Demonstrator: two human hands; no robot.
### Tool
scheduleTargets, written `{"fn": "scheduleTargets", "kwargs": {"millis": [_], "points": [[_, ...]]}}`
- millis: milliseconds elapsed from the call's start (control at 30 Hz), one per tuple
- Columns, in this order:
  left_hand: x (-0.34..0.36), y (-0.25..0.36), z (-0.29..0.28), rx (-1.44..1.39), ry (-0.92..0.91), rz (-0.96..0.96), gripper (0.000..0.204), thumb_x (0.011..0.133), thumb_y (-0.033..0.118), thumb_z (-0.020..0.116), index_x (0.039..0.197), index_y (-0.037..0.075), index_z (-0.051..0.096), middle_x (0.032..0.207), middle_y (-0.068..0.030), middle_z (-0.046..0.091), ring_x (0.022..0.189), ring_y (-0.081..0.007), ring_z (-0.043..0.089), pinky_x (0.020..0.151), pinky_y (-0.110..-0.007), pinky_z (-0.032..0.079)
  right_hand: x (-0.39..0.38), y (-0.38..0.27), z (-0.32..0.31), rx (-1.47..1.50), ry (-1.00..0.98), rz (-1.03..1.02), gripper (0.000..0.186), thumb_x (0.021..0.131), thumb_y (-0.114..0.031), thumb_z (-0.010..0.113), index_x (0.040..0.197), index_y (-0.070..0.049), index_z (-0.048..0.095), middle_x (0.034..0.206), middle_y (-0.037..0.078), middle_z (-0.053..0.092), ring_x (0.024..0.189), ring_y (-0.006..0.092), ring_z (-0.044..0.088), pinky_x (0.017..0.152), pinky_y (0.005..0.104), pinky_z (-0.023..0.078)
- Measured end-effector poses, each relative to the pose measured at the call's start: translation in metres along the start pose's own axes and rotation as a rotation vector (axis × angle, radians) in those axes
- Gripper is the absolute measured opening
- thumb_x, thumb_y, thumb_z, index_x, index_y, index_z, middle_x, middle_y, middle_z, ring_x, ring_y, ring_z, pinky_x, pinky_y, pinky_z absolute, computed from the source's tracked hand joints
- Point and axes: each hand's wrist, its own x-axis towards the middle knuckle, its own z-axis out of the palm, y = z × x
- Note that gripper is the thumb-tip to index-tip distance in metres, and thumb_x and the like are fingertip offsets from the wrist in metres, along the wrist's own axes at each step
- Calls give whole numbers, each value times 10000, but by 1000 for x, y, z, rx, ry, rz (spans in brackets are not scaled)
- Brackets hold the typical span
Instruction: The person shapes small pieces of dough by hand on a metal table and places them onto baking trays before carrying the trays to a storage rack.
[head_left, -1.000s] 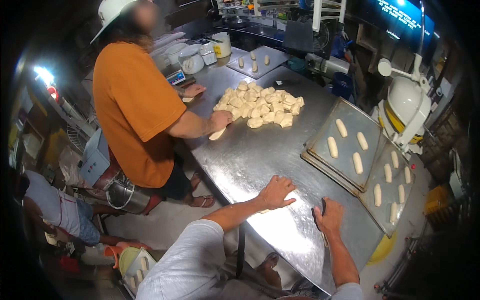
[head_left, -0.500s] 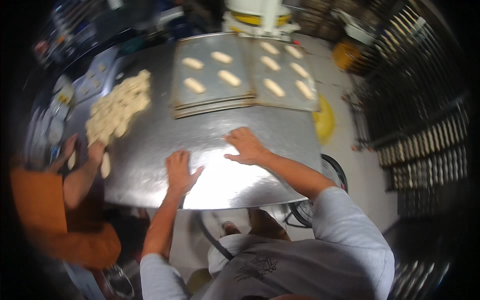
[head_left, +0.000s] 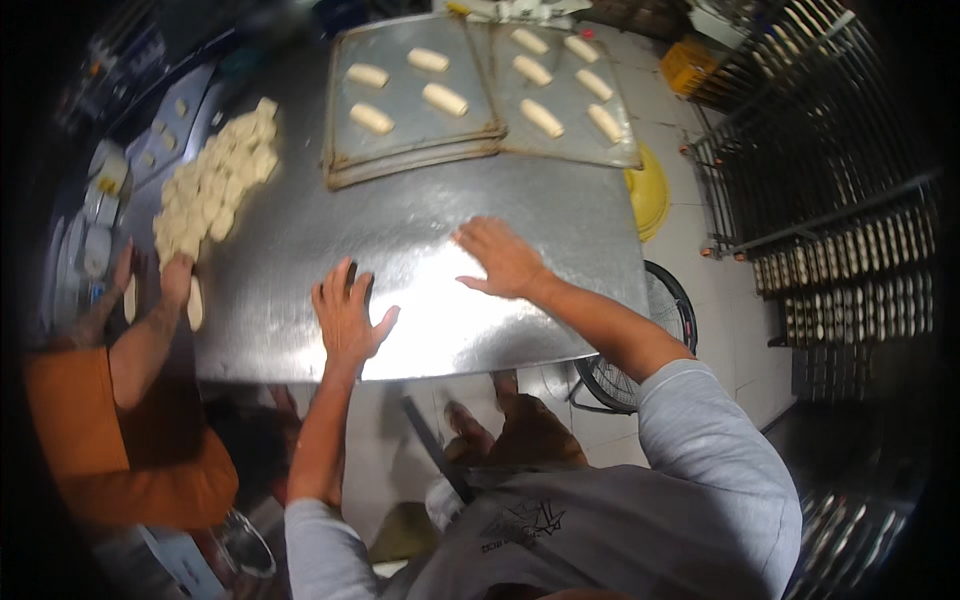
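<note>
While the left grip (head_left: 345,315) and the right grip (head_left: 503,262) spread out over it, the wide, shiny silver metal table (head_left: 400,215) fills the middle. Right of the right grip, past the table's side, is a tall, dark metal rack (head_left: 840,214). Left of the left grip is a person in an orange cloth shirt (head_left: 75,400). Beyond both grips lie two flat, grey metal trays with brown edges: the left tray (head_left: 405,90), on a stack, and the right tray (head_left: 575,135).

Left of the left grip and farther away is a big, lumpy, cream dough heap (head_left: 215,180). It runs long-ways away and a bit right. The left grip is closer to it, and the other person's hand (head_left: 177,275) is at its near end.

Both grips are bare hands, wide open, with no thing seen in them. I cannot tell if something hides under them.

Pale, log-shaped rolls (head_left: 541,117) lie on the trays, closer to the right grip. The nearest slants from far left to near right, with the tray edge in between.
</note>
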Motion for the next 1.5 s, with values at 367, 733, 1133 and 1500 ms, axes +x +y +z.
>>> {"fn": "scheduleTargets", "kwargs": {"millis": [367,733,1133,1500], "points": [[1,-15,-6,-95,-71,-51,291,780,282,868,932,68,743,870,-97,735,796,-288,709,751,-419,556,17,4,1,81,-2,64,263,905,-276,732,1115,-117,732,822,112,709,871,315,690,852,441,517],[-29,-8,-5,-67,6,-91,611,817,370,859,1292,33,673,1278,-183,644,1207,-366,584,997,-521,468,-1,-5,-11,-92,156,-138,436,936,-423,689,1152,-46,723,1181,161,679,1162,334,600,999,518,457],[-4,-35,23,-22,30,-98,318,821,367,837,929,86,735,988,-79,713,934,-263,675,760,-424,539,35,-4,10,9,-23,173,328,901,-392,689,884,-65,688,906,115,691,903,341,636,813,499,491],[-13,-26,26,4,-20,-79,355,872,445,763,919,93,764,886,-108,751,776,-288,722,653,-432,565,9,1,15,-33,-71,104,417,921,-454,669,814,-54,718,843,141,712,759,353,660,756,512,516]]}}
